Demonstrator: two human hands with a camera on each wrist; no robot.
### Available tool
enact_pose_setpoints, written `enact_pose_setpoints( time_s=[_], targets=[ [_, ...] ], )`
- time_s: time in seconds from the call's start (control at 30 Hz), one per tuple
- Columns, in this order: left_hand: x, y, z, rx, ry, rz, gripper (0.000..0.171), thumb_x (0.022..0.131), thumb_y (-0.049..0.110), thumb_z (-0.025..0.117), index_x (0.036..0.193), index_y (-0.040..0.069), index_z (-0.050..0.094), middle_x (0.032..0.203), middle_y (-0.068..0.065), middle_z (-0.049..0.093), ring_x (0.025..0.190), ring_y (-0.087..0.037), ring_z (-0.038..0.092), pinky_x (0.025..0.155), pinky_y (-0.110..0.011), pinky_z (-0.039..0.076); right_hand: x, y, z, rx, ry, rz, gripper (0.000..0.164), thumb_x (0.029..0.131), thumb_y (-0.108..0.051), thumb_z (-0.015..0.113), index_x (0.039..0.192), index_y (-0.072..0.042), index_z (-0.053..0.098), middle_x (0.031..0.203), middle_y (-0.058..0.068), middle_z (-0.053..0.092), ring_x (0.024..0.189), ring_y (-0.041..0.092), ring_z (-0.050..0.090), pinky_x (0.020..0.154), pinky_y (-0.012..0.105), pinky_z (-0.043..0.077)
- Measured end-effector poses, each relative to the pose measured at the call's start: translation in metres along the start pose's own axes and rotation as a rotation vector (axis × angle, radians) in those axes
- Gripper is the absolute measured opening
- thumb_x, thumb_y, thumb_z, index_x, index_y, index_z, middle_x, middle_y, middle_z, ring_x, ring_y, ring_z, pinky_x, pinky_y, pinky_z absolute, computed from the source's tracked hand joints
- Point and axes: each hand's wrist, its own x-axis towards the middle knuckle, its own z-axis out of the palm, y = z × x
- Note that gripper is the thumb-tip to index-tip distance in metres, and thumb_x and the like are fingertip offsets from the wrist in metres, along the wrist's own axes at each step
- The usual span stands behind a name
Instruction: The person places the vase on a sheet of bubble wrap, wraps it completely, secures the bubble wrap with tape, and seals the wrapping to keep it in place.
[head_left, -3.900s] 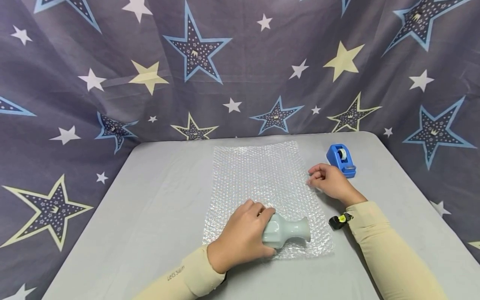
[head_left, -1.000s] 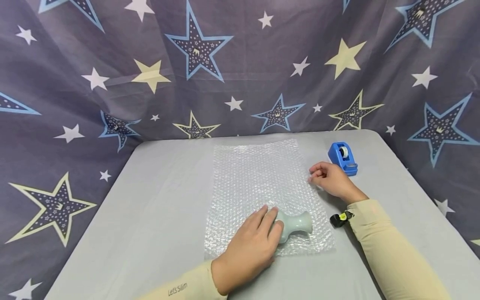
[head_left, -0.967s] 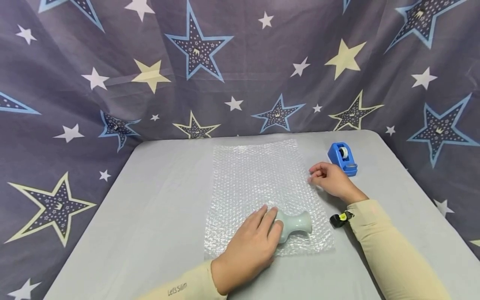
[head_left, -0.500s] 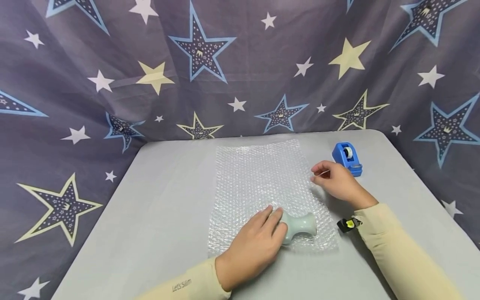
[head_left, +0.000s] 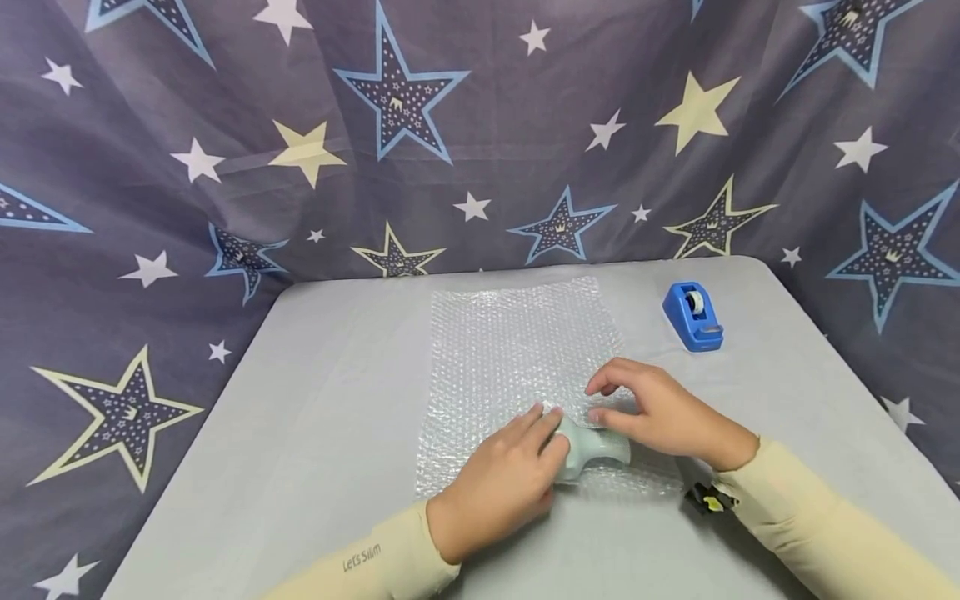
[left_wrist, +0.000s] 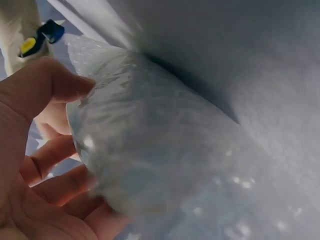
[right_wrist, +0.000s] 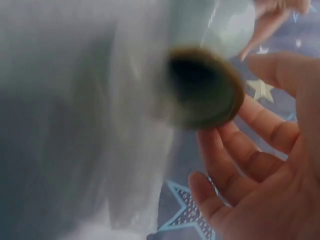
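Note:
A pale green vase [head_left: 592,448] lies on its side near the front edge of a clear bubble wrap sheet [head_left: 510,350], its mouth to the right. My left hand [head_left: 495,479] grips the vase body from above, fingers and thumb curled round it. In the left wrist view, bubble wrap [left_wrist: 150,130] lies against the vase's base end, with the thumb on its edge. My right hand [head_left: 663,410] is at the neck, thumb and fingers spread apart. The right wrist view shows the dark mouth of the vase [right_wrist: 232,107] near its loosely bent fingers; whether they touch is unclear.
A blue tape dispenser [head_left: 693,317] with a roll of tape stands at the back right of the table, beyond the right hand. Light grey cloth covers the table [head_left: 337,375]. Behind it hangs a dark star-patterned curtain [head_left: 480,133].
My right hand has left the place beside the tape dispenser and come left and nearer to the vase's neck, its fingers parting. My left hand has stayed on the vase, reaching further over it than at first.

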Motion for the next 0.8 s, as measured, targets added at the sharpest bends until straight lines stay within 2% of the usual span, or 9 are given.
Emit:
enact_pose_setpoints(
  time_s=[0.13,0.27,0.5,0.67,0.8],
  targets=[
    [0.002,-0.004,0.000,-0.035,-0.015,-0.021,0.031,0.071,0.018,0.077,0.095,0.010,0.060,0.125,-0.015,0.070,0.119,-0.034,0.070,0.099,-0.040,0.057,-0.006,-0.017,0.005,-0.026,-0.047,-0.095,0.026,0.091,-0.029,0.079,0.115,-0.027,0.067,0.110,-0.015,0.068,0.102,0.010,0.067,0.091,0.036,0.055],
    [0.004,-0.007,0.000,-0.058,-0.031,-0.037,0.030,0.071,0.017,0.075,0.097,0.010,0.062,0.125,-0.014,0.071,0.119,-0.031,0.070,0.100,-0.036,0.056,-0.011,-0.033,0.006,-0.125,-0.074,-0.169,0.040,0.087,-0.037,0.081,0.121,-0.022,0.066,0.115,-0.016,0.066,0.103,0.006,0.064,0.091,0.033,0.053],
    [0.005,-0.010,-0.001,-0.104,-0.039,-0.042,0.033,0.069,0.014,0.076,0.100,0.009,0.064,0.123,-0.013,0.071,0.120,-0.029,0.070,0.103,-0.035,0.054,-0.016,-0.047,0.008,-0.294,-0.045,-0.202,0.059,0.080,-0.045,0.084,0.128,-0.018,0.062,0.122,-0.012,0.064,0.112,0.007,0.061,0.097,0.041,0.052],
    [0.007,-0.012,-0.001,-0.130,-0.054,-0.053,0.036,0.068,0.015,0.078,0.100,0.009,0.064,0.124,-0.013,0.071,0.119,-0.028,0.069,0.102,-0.034,0.055,-0.016,-0.049,0.012,-0.325,-0.027,-0.219,0.066,0.077,-0.048,0.085,0.131,-0.016,0.061,0.125,-0.009,0.063,0.113,0.009,0.062,0.095,0.040,0.054],
    [0.008,-0.015,0.000,-0.167,-0.039,-0.045,0.038,0.066,0.015,0.079,0.101,0.009,0.063,0.123,-0.013,0.071,0.115,-0.026,0.070,0.097,-0.033,0.057,-0.016,-0.047,0.016,-0.322,-0.020,-0.211,0.069,0.076,-0.048,0.087,0.132,-0.018,0.060,0.125,-0.008,0.064,0.111,0.008,0.062,0.093,0.038,0.055]
  ],
)
